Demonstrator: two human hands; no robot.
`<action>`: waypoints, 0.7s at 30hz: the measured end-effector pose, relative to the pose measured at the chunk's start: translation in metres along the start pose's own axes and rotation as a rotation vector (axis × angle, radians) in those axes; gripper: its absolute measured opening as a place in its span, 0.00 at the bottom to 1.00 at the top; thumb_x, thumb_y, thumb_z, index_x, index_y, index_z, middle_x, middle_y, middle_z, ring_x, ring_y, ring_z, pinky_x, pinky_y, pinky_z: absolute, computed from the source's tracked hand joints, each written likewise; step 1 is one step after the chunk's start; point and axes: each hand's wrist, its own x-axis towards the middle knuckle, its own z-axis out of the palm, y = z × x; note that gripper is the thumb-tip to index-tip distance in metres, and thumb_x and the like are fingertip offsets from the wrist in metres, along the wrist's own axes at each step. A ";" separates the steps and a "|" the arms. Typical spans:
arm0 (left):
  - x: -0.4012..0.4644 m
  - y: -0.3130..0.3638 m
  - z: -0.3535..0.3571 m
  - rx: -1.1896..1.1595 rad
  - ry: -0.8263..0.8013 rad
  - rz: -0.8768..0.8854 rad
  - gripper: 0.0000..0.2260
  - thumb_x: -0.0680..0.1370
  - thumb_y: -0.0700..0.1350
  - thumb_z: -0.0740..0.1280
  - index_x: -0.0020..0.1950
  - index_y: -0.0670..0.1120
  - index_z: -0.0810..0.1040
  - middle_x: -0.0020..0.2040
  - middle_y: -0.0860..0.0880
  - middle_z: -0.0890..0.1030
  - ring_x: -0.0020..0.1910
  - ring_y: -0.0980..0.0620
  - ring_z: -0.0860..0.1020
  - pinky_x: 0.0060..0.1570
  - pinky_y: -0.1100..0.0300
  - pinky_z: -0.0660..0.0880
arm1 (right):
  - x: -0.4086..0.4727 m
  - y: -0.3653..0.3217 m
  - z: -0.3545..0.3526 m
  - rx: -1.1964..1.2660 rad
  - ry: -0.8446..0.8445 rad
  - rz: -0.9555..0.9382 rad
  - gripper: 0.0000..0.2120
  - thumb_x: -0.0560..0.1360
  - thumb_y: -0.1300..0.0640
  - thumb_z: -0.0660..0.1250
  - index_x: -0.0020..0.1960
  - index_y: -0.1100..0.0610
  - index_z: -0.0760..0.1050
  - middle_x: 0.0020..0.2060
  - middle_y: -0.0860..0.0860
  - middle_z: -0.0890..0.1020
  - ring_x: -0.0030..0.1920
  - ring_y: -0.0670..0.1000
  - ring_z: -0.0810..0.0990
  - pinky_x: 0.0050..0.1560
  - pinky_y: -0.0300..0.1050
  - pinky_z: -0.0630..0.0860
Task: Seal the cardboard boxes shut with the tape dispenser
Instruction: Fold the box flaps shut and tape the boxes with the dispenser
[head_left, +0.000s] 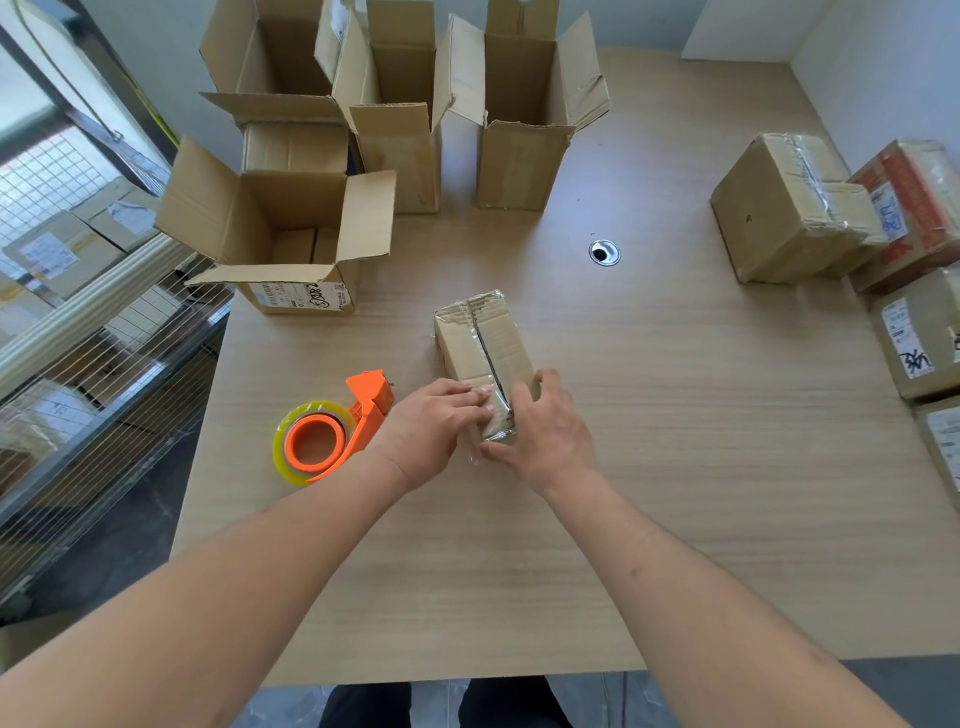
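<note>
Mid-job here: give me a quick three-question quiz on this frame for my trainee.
1. True or false: the tape dispenser is held in the left hand.
2. Which thing do both hands touch? A) the small box B) an open box C) the table
3. Fill in: the dispenser lies on the table to the ____ of the small box.

Key
1. False: it lies on the table, ungripped, beside the left hand.
2. A: the left hand presses flat on its top near the seam, and the right hand grips its near end.
3. left
</note>
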 end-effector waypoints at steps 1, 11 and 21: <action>0.000 -0.001 -0.001 -0.004 -0.012 -0.006 0.30 0.61 0.27 0.74 0.61 0.46 0.84 0.64 0.49 0.82 0.63 0.45 0.80 0.61 0.56 0.78 | 0.000 0.000 0.000 -0.011 0.007 -0.011 0.33 0.67 0.37 0.78 0.60 0.54 0.69 0.64 0.55 0.65 0.58 0.59 0.74 0.51 0.51 0.76; -0.004 0.006 0.005 -0.107 -0.025 -0.085 0.26 0.66 0.28 0.72 0.62 0.45 0.83 0.67 0.48 0.80 0.66 0.42 0.77 0.60 0.49 0.79 | 0.003 0.008 -0.002 -0.034 0.002 -0.045 0.32 0.65 0.39 0.80 0.62 0.52 0.72 0.64 0.56 0.66 0.55 0.59 0.77 0.44 0.53 0.78; -0.003 0.007 -0.002 -0.040 -0.096 -0.041 0.30 0.64 0.28 0.74 0.65 0.43 0.82 0.69 0.46 0.78 0.68 0.42 0.76 0.66 0.53 0.75 | 0.003 -0.003 0.007 0.092 0.017 0.072 0.43 0.60 0.30 0.76 0.62 0.57 0.68 0.62 0.55 0.67 0.55 0.57 0.75 0.53 0.52 0.77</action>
